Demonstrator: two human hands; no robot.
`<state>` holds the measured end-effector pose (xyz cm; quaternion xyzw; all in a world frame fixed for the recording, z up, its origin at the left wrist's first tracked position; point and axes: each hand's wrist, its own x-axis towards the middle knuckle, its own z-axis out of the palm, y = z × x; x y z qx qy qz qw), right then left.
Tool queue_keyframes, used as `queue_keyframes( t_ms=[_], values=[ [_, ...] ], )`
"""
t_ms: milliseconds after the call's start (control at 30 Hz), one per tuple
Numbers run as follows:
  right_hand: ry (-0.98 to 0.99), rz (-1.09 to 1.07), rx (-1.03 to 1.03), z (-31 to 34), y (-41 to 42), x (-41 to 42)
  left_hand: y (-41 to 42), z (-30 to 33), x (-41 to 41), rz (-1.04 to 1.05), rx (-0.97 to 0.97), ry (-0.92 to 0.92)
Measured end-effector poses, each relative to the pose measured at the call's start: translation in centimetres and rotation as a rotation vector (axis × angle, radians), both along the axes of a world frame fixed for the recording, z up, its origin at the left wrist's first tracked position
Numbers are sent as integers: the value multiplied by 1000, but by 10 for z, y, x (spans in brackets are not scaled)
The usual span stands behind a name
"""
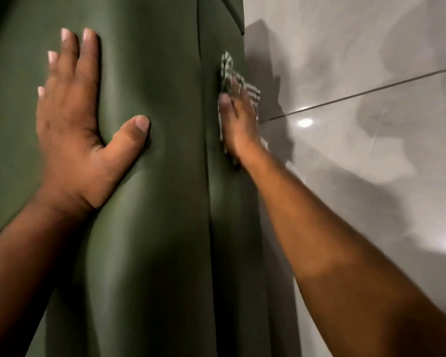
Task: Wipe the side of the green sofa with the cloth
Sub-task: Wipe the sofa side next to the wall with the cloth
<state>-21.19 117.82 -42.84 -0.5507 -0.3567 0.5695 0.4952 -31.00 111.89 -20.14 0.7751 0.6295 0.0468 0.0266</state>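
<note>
The green sofa (160, 176) fills the left and middle of the head view, its smooth leather-like surface split by a vertical seam. My left hand (72, 119) lies flat on the top of the arm, fingers spread, holding nothing. My right hand (238, 124) presses a striped green-and-white cloth (227, 65) against the sofa's side panel, right of the seam. Part of the cloth sticks out above and beside the fingers; the remainder is hidden under the palm.
A glossy grey tiled floor (371, 150) lies to the right of the sofa, with a dark grout line (371, 90) crossing it and bright light reflections. Shadows of my arms fall on the tiles.
</note>
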Motion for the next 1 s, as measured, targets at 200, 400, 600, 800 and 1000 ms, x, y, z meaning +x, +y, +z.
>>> queue_keyframes(
  t_ms=[200,400,600,800,1000],
  values=[
    [196,-35,-142,-17,-26,-3,0,-2,3,6,29,54],
    [-22,43,14,24,-120,-14,-1,-6,5,-6,79,87],
    [-132,51,111,29,16,2,11,-18,-18,-38,26,25],
    [195,-67,-152,23,-20,2,7,-10,-6,24,18,72],
    [291,25,-523,43,-273,-6,-12,15,16,92,-70,235]
  ],
)
